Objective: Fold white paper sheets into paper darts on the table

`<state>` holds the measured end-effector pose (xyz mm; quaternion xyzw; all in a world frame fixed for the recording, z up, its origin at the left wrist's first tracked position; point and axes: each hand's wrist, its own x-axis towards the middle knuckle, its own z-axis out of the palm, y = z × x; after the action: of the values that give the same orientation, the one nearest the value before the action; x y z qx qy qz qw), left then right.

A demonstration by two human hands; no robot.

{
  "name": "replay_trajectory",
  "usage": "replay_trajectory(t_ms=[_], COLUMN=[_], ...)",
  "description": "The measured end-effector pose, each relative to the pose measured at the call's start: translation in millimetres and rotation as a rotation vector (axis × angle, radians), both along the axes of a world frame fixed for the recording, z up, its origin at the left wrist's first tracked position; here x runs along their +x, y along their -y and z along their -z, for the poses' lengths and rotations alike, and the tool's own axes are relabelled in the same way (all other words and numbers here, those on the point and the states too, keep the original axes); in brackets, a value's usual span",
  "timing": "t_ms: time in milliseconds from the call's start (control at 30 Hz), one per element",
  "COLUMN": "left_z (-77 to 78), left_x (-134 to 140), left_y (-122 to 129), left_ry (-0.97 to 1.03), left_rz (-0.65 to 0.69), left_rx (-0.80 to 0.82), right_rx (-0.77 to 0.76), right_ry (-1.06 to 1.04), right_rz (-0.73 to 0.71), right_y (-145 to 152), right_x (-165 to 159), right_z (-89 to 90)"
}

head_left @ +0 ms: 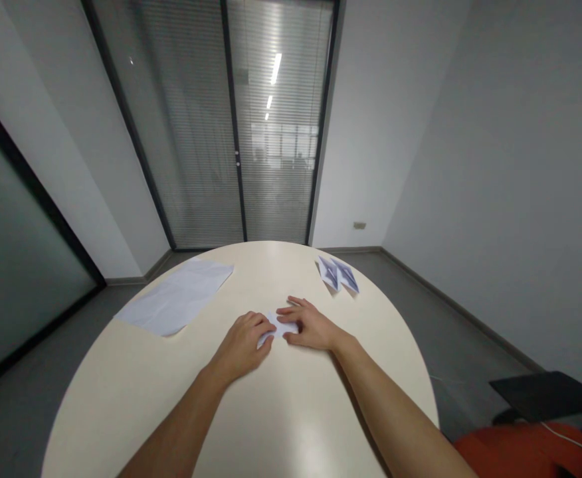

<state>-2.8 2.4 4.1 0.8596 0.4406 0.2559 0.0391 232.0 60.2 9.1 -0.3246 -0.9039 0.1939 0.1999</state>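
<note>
A small piece of folded white paper lies on the round table, partly covered by my fingers. My left hand is closed at its left end, with thumb and fingers on the paper. On the other end, my right hand holds the paper between the thumb at the near edge and the fingers at the far side. One finger of the right hand stretches out past the paper. The fingertips of both hands nearly meet over it.
The cream round table carries a large white paper sheet at the far left. Two folded papers with blue-grey print stand at the far right. Beyond the table's right edge are a red seat and a black panel.
</note>
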Motion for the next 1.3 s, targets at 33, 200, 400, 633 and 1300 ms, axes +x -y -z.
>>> replay_trajectory(t_ms=[33,200,400,633,1300], left_z=[1.0,10.6,13.8,11.2,11.6], left_x=[-0.2,-3.4,-4.5,-2.6,-1.4], left_y=[0.1,-1.5,-3.0,-4.2,-5.4], left_ry=[0.005,-0.01,-0.012,-0.002,0.015], left_rz=[0.003,-0.016,-0.025,0.001,-0.018], left_rx=[0.008,-0.008,-0.033,-0.031,-0.022], right_rx=[0.011,0.025,0.037,0.078,0.124], right_ry=[-0.02,-0.065,-0.076,-0.087,-0.015], right_rz=[-0.04,-0.114,-0.032,0.02,0.076], right_y=[-0.1,2.7,1.7,0.1,1.3], right_x=[-0.3,-2.2,-4.4,-7.6,-9.5], right_z=[-1.1,-7.7,-2.0,5.6,9.0])
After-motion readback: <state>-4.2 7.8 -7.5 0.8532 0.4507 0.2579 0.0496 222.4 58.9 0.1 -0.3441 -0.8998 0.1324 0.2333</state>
